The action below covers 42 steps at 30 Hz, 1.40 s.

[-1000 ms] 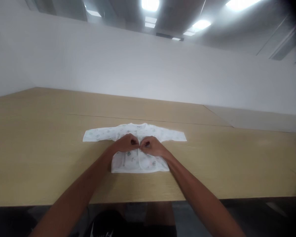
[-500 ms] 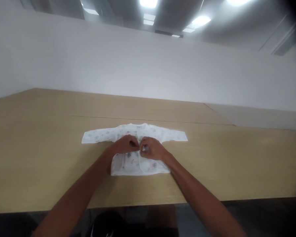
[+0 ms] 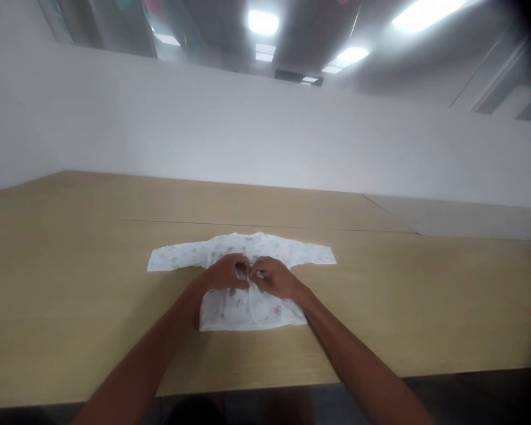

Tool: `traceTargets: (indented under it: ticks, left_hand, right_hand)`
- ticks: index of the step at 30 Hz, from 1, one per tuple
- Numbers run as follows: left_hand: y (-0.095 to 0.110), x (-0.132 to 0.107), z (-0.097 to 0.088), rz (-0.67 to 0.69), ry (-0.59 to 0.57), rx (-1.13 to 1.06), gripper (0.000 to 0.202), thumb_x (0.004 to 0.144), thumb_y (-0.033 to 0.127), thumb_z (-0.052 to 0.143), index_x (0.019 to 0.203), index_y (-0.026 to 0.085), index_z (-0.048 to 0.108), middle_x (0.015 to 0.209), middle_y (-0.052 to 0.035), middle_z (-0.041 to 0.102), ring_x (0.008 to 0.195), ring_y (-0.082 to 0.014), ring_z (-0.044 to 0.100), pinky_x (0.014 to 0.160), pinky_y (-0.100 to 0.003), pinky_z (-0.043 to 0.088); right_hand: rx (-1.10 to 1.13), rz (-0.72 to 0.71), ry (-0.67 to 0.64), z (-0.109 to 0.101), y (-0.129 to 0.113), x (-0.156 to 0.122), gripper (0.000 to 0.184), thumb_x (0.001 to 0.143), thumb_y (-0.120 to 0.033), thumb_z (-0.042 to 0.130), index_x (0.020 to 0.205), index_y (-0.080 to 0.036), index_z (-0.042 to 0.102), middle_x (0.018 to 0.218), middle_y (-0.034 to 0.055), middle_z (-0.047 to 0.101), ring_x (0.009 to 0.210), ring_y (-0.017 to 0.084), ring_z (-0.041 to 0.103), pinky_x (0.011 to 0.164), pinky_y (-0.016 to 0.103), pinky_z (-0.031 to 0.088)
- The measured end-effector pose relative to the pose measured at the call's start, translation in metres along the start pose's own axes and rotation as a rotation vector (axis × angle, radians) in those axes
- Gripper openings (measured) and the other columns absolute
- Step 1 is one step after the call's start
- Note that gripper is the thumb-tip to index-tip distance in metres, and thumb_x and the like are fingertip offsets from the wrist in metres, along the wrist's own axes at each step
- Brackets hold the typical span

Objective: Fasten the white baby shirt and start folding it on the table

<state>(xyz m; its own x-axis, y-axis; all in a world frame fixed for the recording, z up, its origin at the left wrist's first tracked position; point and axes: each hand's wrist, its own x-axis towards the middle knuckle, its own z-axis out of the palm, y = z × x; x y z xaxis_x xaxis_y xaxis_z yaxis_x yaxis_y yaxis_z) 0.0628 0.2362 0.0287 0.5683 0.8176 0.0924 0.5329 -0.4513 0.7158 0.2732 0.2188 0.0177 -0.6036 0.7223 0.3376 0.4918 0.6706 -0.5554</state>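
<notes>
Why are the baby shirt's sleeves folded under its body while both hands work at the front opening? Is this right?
No: the head view shows the sleeves of the baby shirt spread flat to both sides, not folded under. The left hand and right hand do work at the front opening.

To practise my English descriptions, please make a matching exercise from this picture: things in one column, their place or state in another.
1. left hand
2. right hand
3. white long-sleeved baby top
4. table

A. spread flat, sleeves stretched out
B. pale wood colour
C. at the front opening, from the right
D. at the front opening, from the left

Pairs: 1-D, 2-C, 3-A, 4-B
</notes>
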Motion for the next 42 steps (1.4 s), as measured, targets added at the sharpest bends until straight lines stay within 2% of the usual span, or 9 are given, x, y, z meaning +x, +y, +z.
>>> traceTargets:
  ticks: [7, 11, 14, 18, 22, 24, 28, 36, 42]
  left_hand:
    - [0.009, 0.002, -0.010, 0.021, -0.072, 0.085, 0.012, 0.072, 0.025, 0.065, 0.082, 0.020, 0.063, 0.084, -0.0017, 0.065, 0.079, -0.0198, 0.059, 0.069, -0.029, 0.045]
    - [0.009, -0.021, 0.003, 0.016, 0.101, 0.294, 0.023, 0.086, 0.022, 0.047, 0.101, 0.015, 0.063, 0.106, -0.0110, 0.066, 0.101, -0.0265, 0.060, 0.090, -0.039, 0.048]
    - [0.000, -0.061, 0.024, 0.053, 0.177, 0.523, 0.048, 0.095, 0.032, 0.042, 0.139, 0.012, 0.044, 0.147, -0.0173, 0.042, 0.139, -0.0334, 0.032, 0.115, -0.053, 0.026]
    - [0.002, -0.102, 0.028, 0.033, 0.058, 0.634, 0.077, 0.092, 0.059, 0.046, 0.152, 0.016, 0.023, 0.158, -0.0141, 0.020, 0.146, -0.0350, 0.015, 0.119, -0.056, 0.018]
    - [0.024, -0.073, 0.011, -0.127, 0.088, 0.662, 0.061, 0.088, 0.058, 0.051, 0.133, 0.016, 0.052, 0.142, -0.0159, 0.050, 0.136, -0.0407, 0.037, 0.110, -0.065, 0.028]
    - [0.026, -0.037, 0.009, -0.118, 0.234, 0.682, 0.043, 0.098, 0.042, 0.037, 0.123, 0.016, 0.058, 0.130, -0.0140, 0.060, 0.128, -0.0319, 0.049, 0.109, -0.054, 0.036]
    - [-0.010, 0.007, 0.013, -0.089, 0.247, 0.782, 0.055, 0.097, 0.035, 0.038, 0.142, 0.003, 0.037, 0.149, -0.0225, 0.037, 0.141, -0.0341, 0.030, 0.115, -0.049, 0.030]
    - [-0.093, -0.065, -0.053, -0.236, 0.239, 0.867, 0.061, 0.098, 0.048, 0.031, 0.143, 0.007, 0.039, 0.149, -0.0191, 0.039, 0.140, -0.0377, 0.031, 0.114, -0.054, 0.029]
    - [-0.056, -0.034, -0.034, -0.264, 0.325, 0.846, 0.061, 0.099, 0.045, 0.029, 0.143, 0.004, 0.038, 0.152, -0.0221, 0.032, 0.143, -0.0398, 0.022, 0.117, -0.057, 0.021]
  right_hand:
    - [-0.065, 0.026, 0.021, -0.008, 0.002, 0.003, 0.014, 0.089, -0.027, 0.057, 0.081, -0.018, 0.066, 0.085, 0.0018, 0.065, 0.083, 0.013, 0.058, 0.079, 0.024, 0.045]
    - [-0.198, 0.120, 0.217, 0.001, 0.001, -0.014, 0.031, 0.098, -0.035, 0.042, 0.102, -0.014, 0.065, 0.108, 0.0112, 0.065, 0.105, 0.019, 0.059, 0.096, 0.034, 0.046]
    - [-0.333, 0.109, 0.044, 0.004, -0.004, -0.055, 0.058, 0.097, -0.049, 0.043, 0.145, -0.016, 0.038, 0.152, 0.0155, 0.034, 0.143, 0.027, 0.030, 0.118, 0.049, 0.027]
    - [-0.373, 0.148, -0.218, -0.012, -0.020, -0.096, 0.090, 0.090, -0.068, 0.042, 0.155, -0.017, 0.009, 0.160, 0.0127, 0.006, 0.149, 0.030, 0.007, 0.122, 0.052, 0.017]
    - [-0.343, 0.262, -0.140, -0.017, -0.027, -0.062, 0.079, 0.094, -0.067, 0.029, 0.154, -0.016, 0.018, 0.159, 0.0104, 0.018, 0.148, 0.028, 0.017, 0.122, 0.048, 0.022]
    - [-0.370, 0.269, -0.034, -0.006, -0.017, -0.024, 0.075, 0.097, -0.062, 0.023, 0.152, -0.011, 0.025, 0.158, 0.0129, 0.021, 0.148, 0.027, 0.017, 0.122, 0.046, 0.021]
    - [-0.431, 0.371, -0.023, 0.013, 0.026, 0.029, 0.076, 0.097, -0.060, 0.026, 0.150, -0.005, 0.025, 0.157, 0.0175, 0.019, 0.148, 0.030, 0.015, 0.122, 0.048, 0.018]
    - [-0.523, 0.703, 0.020, -0.051, 0.097, -0.031, 0.079, 0.093, -0.065, 0.030, 0.151, -0.011, 0.025, 0.158, 0.0140, 0.021, 0.147, 0.029, 0.019, 0.121, 0.049, 0.017]
    - [-0.543, 0.735, 0.106, -0.031, 0.065, -0.005, 0.067, 0.097, -0.057, 0.028, 0.149, -0.015, 0.031, 0.158, 0.0160, 0.017, 0.148, 0.034, 0.013, 0.118, 0.059, 0.015]
